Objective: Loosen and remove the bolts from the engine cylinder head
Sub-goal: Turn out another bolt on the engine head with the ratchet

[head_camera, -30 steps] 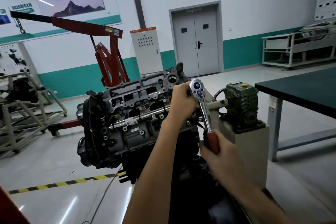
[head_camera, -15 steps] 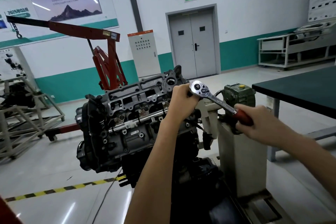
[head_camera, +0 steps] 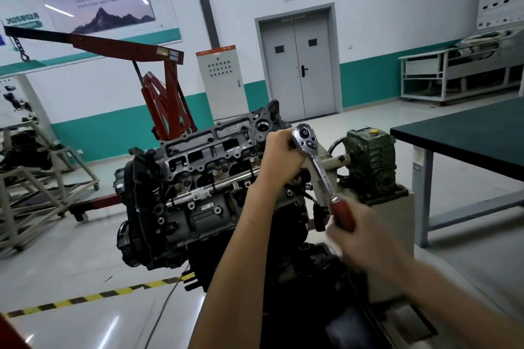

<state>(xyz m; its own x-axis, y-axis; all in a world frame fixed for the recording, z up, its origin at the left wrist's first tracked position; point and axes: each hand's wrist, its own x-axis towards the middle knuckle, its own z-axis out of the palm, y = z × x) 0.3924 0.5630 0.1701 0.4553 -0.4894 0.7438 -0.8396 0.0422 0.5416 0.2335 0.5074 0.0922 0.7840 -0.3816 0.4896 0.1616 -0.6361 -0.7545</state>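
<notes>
– Glossy grey workshop floor (head_camera: 71, 249) lies a long drop below both hands. What worries you most?

– The driving end. The chrome ratchet wrench with the red handle (head_camera: 317, 167) has its round head just right of the left hand (head_camera: 280, 156). That hand's fingers are curled around something under the head, probably a socket or extension, but I can't see it. The bolt being turned is hidden behind that hand too.

– And the other hand?

– The right hand (head_camera: 357, 232) is wrapped around the red grip, blurred, lower and nearer the camera than the left one. If its pull runs off square, I'd expect the socket to ride up and round the bolt's corners.

– Where's the work itself?

– The grey cast-metal engine cylinder head (head_camera: 204, 161) sits tilted on its stand, spreading away to the left of the left hand and just beyond it.

– Suppose the bolt breaks free suddenly?

– Then the right hand could run on into the dark engine parts under it, or toward the green cast gearbox (head_camera: 368, 159) just beyond it. Knuckles would pay.

– Anything that might drop?

– A freed bolt could slip past the left hand's fingers into the head's open cavities, or down to the floor and roll away.
</notes>
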